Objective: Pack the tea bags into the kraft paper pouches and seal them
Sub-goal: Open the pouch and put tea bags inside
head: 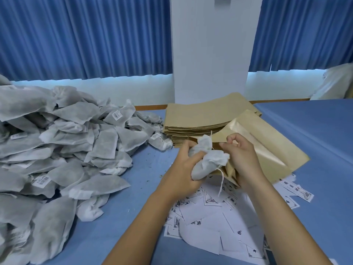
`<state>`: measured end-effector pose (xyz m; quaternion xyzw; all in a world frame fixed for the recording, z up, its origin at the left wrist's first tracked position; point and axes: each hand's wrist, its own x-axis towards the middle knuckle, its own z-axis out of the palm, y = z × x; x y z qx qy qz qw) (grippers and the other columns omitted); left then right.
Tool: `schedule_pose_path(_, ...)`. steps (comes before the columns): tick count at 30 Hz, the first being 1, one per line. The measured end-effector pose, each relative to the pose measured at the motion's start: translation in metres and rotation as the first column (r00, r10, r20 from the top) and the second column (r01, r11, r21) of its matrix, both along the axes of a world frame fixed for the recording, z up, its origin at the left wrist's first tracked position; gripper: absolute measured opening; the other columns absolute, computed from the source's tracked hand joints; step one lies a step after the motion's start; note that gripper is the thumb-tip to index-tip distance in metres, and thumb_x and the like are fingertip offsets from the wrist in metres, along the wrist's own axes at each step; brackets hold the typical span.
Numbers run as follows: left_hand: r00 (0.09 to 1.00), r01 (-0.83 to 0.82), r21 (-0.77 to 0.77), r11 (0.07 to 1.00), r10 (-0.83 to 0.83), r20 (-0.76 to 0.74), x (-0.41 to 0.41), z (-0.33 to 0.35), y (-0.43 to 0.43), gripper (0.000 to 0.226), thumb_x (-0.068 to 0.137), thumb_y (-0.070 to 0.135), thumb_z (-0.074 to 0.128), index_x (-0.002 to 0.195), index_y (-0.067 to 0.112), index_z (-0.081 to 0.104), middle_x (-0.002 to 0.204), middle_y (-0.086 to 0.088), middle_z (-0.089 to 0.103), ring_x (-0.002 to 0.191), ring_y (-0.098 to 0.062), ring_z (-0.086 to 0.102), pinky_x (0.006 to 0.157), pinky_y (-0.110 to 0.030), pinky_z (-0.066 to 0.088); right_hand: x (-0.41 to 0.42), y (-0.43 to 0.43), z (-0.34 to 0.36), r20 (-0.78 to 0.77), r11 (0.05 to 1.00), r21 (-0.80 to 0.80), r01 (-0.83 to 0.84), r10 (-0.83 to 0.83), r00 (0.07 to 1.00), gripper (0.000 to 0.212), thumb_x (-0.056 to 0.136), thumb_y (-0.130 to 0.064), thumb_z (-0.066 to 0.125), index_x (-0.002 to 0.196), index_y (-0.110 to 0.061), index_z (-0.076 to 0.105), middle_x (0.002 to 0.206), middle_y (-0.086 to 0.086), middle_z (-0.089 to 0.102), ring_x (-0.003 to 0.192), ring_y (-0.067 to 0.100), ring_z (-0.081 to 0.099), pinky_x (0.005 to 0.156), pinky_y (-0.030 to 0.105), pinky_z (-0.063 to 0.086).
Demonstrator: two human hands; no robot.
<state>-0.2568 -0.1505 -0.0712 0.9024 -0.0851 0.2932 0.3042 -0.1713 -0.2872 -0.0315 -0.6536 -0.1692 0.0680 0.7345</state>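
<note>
In the head view, a tea bag (205,159) is clenched in the left hand (183,169) at the mouth of a kraft pouch (263,148), whose edge is pinched by the right hand (242,155). A heap of tea bags (57,150) is piled left on the blue table (315,131); a pouch stack (198,119) sits behind.

Only hands and forearms show. The left hand (181,165), on the side nearer the tea bag heap (57,150), and the right hand (242,157), on the side away from that heap, are bare. The left forearm (145,222) and right forearm (282,217) are unsleeved along their whole visible length.
</note>
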Motion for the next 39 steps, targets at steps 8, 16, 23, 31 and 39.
schedule_pose_path(8,0.948,-0.128,0.284,0.95,0.201,-0.246,0.005,0.006,-0.012,0.007,0.082,0.014,0.055,0.076,0.013,0.052,0.073,-0.005,0.054,0.056,-0.014,0.041,0.049,-0.029,0.025,-0.015,0.012,0.0,0.295,0.904,-0.384,-0.188,0.313,0.903,0.032,0.083,0.003,0.059,0.067,-0.018,0.041,0.049,-0.008,0.032,0.05,0.01,0.028,0.051,0.027,0.024)
schedule_pose_path(16,0.879,-0.37,-0.13,0.92,0.301,-0.37,0.01,0.015,-0.013,0.026,0.088,0.02,0.061,0.064,0.018,0.049,0.063,0.003,0.049,0.058,-0.01,0.045,0.052,-0.02,0.036,-0.022,0.013,0.015,0.204,0.862,-0.397,-0.315,0.417,0.886,0.03,0.085,0.005,0.054,0.067,-0.016,0.044,0.057,0.006,0.037,0.059,0.02,0.036,0.058,0.031,0.028)
schedule_pose_path(23,0.932,-0.184,-0.26,0.948,0.084,-0.353,-0.01,0.027,-0.014,0.04,0.09,-0.006,0.055,0.128,-0.005,0.045,0.111,-0.005,0.057,0.09,-0.001,0.052,0.071,0.001,0.032,-0.038,0.016,0.029,0.235,0.851,-0.233,-0.471,0.519,0.821,0.037,0.082,-0.001,0.066,0.065,-0.018,0.038,0.058,0.006,0.026,0.051,0.012,0.024,0.044,0.019,0.024)
schedule_pose_path(31,0.835,-0.288,0.072,0.955,0.287,-0.469,-0.001,0.028,-0.014,0.045,0.095,0.013,0.053,0.138,0.005,0.044,0.139,-0.016,0.048,0.114,-0.008,0.054,0.089,-0.01,0.043,-0.049,0.016,0.023,0.203,0.858,-0.082,-0.508,0.513,0.834,0.043,0.079,0.012,0.058,0.059,-0.024,0.044,0.048,-0.003,0.03,0.045,0.008,0.02,0.043,0.017,0.018)
schedule_pose_path(39,0.81,-0.547,-0.016,0.837,0.534,0.241,-0.032,0.053,0.005,0.023,0.077,0.016,0.046,0.078,0.023,0.068,0.071,0.004,0.067,0.064,-0.02,0.059,0.05,-0.025,0.039,-0.027,0.012,0.013,0.203,1.0,-0.013,-0.007,0.009,0.979,0.04,0.081,0.014,0.045,0.062,-0.021,0.052,0.045,-0.004,0.032,0.04,0.01,0.022,0.042,0.02,0.021)
